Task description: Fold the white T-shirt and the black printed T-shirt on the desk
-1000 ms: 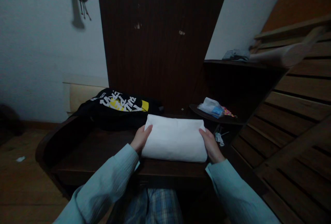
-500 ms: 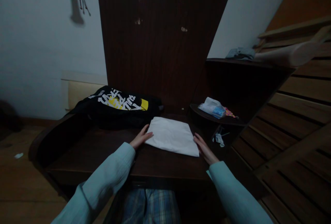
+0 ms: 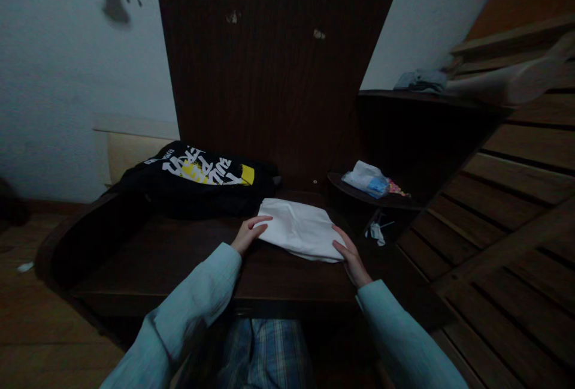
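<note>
A folded white cloth (image 3: 299,228) lies on the dark wooden table (image 3: 179,263). My left hand (image 3: 247,234) grips its left edge, with the fingers curled over the near corner. At the cloth's right edge my right hand (image 3: 349,255) holds it, thumb on top. The cloth's near side looks a little lifted and rumpled between the two hands. Behind it to the left a black garment with white and yellow lettering (image 3: 197,176) lies in a heap.
A tall dark wooden panel (image 3: 274,65) stands upright behind the table. On a small round shelf (image 3: 359,194) at the right lies a plastic packet (image 3: 366,177). Wooden slats (image 3: 516,197) rise at the far right. Keys hang on the white wall at the upper left.
A second ago the cloth was held up as a thick bundle near me. It was then laid flat further back on the table, and now both hands grip its edges again.
</note>
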`<action>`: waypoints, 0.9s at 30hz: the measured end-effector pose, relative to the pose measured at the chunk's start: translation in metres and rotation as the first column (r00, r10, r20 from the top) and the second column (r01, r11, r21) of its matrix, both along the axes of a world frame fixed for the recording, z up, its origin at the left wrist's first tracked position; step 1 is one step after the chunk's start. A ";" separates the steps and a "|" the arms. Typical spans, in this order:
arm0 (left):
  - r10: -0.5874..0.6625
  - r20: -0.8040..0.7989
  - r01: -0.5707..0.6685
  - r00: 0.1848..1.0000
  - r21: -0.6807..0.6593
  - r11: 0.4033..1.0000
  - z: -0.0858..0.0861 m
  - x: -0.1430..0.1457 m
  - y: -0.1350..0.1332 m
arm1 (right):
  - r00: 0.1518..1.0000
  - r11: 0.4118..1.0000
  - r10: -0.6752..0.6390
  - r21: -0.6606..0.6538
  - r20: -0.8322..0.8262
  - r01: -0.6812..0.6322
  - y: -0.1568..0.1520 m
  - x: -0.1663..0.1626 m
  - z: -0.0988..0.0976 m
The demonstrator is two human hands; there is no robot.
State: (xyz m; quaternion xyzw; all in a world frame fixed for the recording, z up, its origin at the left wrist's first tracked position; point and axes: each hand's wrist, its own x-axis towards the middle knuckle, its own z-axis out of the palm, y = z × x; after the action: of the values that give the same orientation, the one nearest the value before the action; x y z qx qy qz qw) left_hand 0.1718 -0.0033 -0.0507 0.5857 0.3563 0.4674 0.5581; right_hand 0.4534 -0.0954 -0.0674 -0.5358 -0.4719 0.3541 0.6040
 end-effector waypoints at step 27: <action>0.449 -0.262 -0.390 0.854 0.249 0.887 -0.028 -0.009 0.018 | 0.977 0.964 0.138 -0.249 0.161 -0.095 -0.080 -0.047 -0.005</action>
State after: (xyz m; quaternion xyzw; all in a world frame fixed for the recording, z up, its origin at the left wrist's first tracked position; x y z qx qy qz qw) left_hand 0.1627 0.0151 -0.0790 0.6096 0.5139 0.5110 0.3212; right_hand 0.4059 -0.1755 -0.0721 -0.6056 -0.5079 0.3946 0.4685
